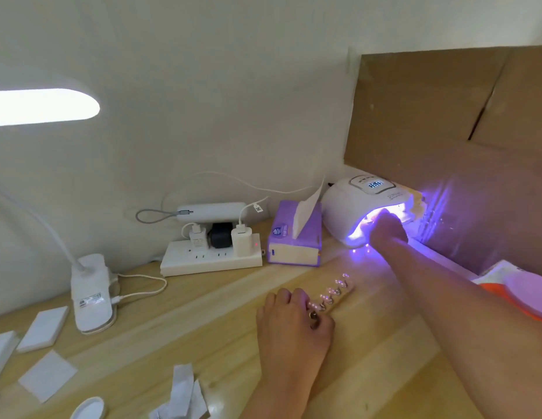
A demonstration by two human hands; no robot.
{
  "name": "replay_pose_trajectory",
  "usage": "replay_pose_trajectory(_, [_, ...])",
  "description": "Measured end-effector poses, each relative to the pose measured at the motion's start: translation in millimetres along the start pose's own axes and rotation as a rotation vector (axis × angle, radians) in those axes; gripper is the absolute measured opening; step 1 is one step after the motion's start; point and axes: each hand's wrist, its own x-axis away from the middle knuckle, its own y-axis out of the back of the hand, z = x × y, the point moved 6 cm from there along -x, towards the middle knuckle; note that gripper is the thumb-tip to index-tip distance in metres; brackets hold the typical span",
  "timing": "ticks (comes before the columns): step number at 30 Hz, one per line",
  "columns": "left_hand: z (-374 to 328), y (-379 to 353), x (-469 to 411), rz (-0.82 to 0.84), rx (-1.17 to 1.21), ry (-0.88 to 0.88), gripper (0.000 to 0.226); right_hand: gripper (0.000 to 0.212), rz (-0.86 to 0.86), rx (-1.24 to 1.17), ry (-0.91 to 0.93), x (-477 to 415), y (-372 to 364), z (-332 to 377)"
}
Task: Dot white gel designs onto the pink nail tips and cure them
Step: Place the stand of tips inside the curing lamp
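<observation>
A white UV curing lamp (pixel 359 204) stands at the back right, lit violet, its display on. My right hand (pixel 386 226) reaches into its mouth; the fingers are inside and hidden, so what they hold cannot be seen. A wooden strip (pixel 336 294) carrying several pink nail tips (pixel 339 284) lies on the desk in front of the lamp. My left hand (pixel 292 320) rests on the strip's near end with fingers curled over it.
A purple tissue box (pixel 289 237) sits left of the lamp, then a white power strip (pixel 203 258) with chargers. A clip-on desk lamp (pixel 91 291) stands at left. White pads (pixel 44 328) and torn wrappers (pixel 182 391) lie near the front edge. Cardboard (pixel 445 116) backs the right side.
</observation>
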Motion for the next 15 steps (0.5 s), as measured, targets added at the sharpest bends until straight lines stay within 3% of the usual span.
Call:
replay_pose_trajectory(3, [-2.7, 0.3, 0.7, -0.022, -0.007, -0.011, 0.023, 0.021, -0.014, -0.019, -0.037, -0.5, 4.7, -6.6])
replay_pose_trajectory(10, [-5.2, 4.1, 3.6, -0.069, -0.017, -0.039, 0.023, 0.043, -0.099, 0.176, -0.047, 33.3, 14.9, -39.3])
replay_pose_trajectory(15, [-1.7, 5.5, 4.5, -0.078, -0.012, -0.036, 0.023, 0.046, -0.152, 0.22, -0.077, 45.7, 21.8, -50.6])
